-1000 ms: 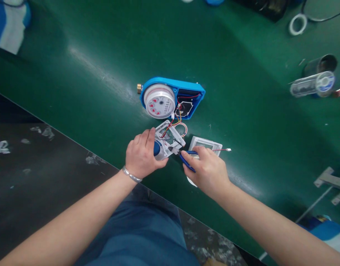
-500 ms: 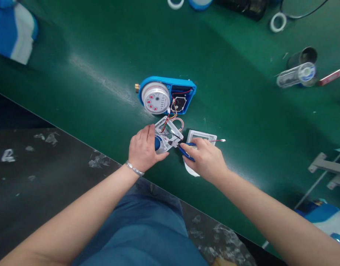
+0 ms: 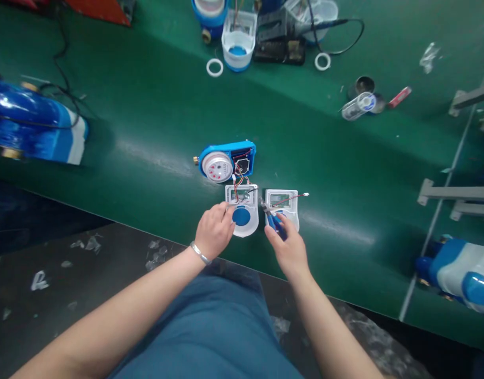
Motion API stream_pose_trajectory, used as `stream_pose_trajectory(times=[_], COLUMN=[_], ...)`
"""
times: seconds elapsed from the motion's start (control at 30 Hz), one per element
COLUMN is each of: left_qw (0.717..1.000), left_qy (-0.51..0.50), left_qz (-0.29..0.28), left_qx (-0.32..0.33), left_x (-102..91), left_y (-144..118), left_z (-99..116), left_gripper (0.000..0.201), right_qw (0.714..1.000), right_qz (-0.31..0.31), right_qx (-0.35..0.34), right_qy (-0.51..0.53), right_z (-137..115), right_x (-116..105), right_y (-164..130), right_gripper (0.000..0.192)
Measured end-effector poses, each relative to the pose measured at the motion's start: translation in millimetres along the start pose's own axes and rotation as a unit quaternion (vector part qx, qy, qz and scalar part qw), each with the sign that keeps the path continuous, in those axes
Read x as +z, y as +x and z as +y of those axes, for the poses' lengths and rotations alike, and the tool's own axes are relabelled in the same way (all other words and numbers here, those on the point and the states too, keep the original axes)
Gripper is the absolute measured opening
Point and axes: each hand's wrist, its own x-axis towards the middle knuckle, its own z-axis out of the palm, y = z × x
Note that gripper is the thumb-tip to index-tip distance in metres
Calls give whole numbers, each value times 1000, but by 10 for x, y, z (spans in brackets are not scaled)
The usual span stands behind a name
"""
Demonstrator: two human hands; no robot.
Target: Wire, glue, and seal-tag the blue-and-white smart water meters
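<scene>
1. Resting against the edge of the left white cover [image 3: 248,230], in the head view, the left hand [image 3: 214,230] has its fingers bent; whether they pinch that edge cannot be told.
2. The right hand [image 3: 289,251] is closed around blue-handled pliers [image 3: 274,221], whose tip points away from the person, over the gap between the two covers.
3. Just beside, partly behind the pliers and fingers, lies the second white cover [image 3: 282,192]; a red wire [image 3: 293,198] crosses it and ends in a white connector [image 3: 305,195].
4. Both covers lie on the green bench [image 3: 147,126], side by side.
5. Thin coloured wires [image 3: 237,181] join the left cover to a blue-cased meter [image 3: 218,166] just beyond it, with a brass fitting [image 3: 195,160] at its left end.
6. Farther back sit a white ring [image 3: 208,67] and a clear tube [image 3: 354,109], well apart.
</scene>
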Motion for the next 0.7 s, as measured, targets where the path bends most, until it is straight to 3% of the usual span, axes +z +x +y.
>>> stream_pose_trajectory(times=[0.07, 0.17, 0.3, 0.47, 0.53, 0.7], left_qw=[995, 977, 973, 960, 952, 927], left_qy=[-27, -45, 6, 27, 39, 62], left_qz=[9, -57, -170, -257, -280, -344], left_qx=[98, 199, 158, 111, 116, 133], left_x=[-11, 10, 15, -39, -63, -110], left_y=[90, 332, 667, 931, 1003, 1102], left_z=[-47, -58, 4, 55, 55, 19], left_gripper=[28, 28, 27, 23, 23, 21], right_qw=[990, 971, 974, 957, 952, 950], right_qz=[22, 68, 167, 289, 301, 263], right_qx=[63, 103, 54, 10, 18, 52], right_qy=[122, 207, 143, -13, -56, -161], right_z=[50, 57, -46, -115, -105, -121], right_x=[194, 526, 853, 1001, 1016, 1045], right_y=[-43, -54, 38, 190, 225, 268], right_gripper=[61, 62, 51, 44, 43, 42])
